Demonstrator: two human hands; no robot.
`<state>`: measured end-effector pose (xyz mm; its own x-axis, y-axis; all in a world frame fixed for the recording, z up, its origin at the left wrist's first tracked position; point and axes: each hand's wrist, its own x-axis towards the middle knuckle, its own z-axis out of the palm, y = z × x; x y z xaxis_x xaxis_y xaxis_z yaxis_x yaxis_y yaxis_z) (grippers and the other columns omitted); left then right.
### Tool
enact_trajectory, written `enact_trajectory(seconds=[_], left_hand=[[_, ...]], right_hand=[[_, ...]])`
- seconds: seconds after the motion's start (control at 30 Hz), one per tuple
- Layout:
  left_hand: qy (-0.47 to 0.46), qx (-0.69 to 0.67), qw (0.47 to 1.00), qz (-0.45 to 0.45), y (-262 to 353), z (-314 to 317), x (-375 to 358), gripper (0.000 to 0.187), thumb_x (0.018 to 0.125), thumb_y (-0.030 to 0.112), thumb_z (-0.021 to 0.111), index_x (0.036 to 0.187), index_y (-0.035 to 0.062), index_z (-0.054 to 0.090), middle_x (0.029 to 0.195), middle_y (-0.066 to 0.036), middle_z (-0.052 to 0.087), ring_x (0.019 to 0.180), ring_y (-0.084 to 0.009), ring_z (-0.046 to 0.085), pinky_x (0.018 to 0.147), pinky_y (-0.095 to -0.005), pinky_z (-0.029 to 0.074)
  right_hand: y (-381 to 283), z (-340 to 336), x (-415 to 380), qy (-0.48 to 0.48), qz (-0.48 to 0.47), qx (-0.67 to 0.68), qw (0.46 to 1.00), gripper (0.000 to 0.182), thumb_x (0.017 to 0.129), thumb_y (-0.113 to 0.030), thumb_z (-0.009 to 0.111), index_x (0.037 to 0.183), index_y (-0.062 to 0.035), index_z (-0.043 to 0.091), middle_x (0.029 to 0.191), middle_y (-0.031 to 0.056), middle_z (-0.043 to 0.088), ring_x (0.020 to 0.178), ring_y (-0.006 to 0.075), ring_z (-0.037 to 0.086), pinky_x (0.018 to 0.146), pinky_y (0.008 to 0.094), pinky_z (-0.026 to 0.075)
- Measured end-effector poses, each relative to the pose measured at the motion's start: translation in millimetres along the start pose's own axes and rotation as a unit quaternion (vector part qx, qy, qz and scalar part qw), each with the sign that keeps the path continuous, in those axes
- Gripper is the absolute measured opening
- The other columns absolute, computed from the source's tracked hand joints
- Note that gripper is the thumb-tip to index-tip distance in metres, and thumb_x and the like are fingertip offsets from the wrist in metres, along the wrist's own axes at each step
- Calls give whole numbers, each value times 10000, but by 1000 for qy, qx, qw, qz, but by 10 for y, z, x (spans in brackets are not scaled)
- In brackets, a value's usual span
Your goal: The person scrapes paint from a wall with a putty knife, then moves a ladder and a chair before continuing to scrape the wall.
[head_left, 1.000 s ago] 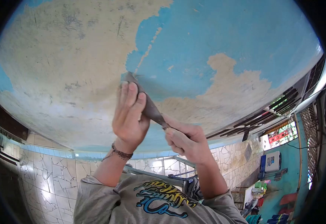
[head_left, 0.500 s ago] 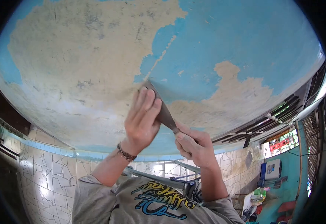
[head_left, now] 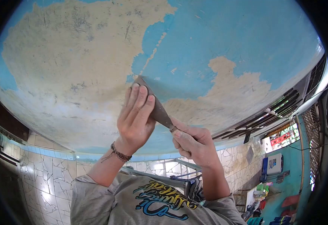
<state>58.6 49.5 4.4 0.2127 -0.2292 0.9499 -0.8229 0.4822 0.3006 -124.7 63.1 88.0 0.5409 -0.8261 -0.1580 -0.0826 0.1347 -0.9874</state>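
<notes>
A putty knife (head_left: 160,114) with a dark, dusty metal blade slants across the wall (head_left: 77,48), its wide end against the surface where peeled beige meets blue paint. My right hand (head_left: 194,144) is wrapped round its handle, which is mostly hidden in the fist. Stretched fingers of my left hand (head_left: 134,116) lie flat on the blade near its scraping end; the left thumb is out of sight. From the blade's tip a thin strip of bared beige (head_left: 153,52) runs up into the blue paint. Pale dust coats both hands.
Slatted window openings (head_left: 276,112) are at the right. Below lies a floor of irregular pale tiles (head_left: 47,176). Behind my body stands part of a grey-blue metal frame (head_left: 152,180). Cluttered items on a table (head_left: 251,200) and a white-and-blue box (head_left: 274,164) are at lower right.
The view has shifted slightly, so wall, hands and putty knife appear a little further left. Both hands keep the same hold, and the blade stays near the lower end of the bared strip.
</notes>
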Motion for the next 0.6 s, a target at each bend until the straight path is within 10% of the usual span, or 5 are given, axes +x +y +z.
enact_trajectory(seconds=[0.6], left_hand=[[30, 22, 999, -11, -40, -33, 31, 383, 680, -166, 631, 1046, -55, 653, 1224, -227, 606, 1207, -405, 535, 1010, -506, 457]], right_hand=[[-2, 86, 53, -9, -14, -72, 997, 369, 949, -144, 581, 1308, -61, 576, 737, -46, 520, 620, 19, 402, 534, 193, 343]])
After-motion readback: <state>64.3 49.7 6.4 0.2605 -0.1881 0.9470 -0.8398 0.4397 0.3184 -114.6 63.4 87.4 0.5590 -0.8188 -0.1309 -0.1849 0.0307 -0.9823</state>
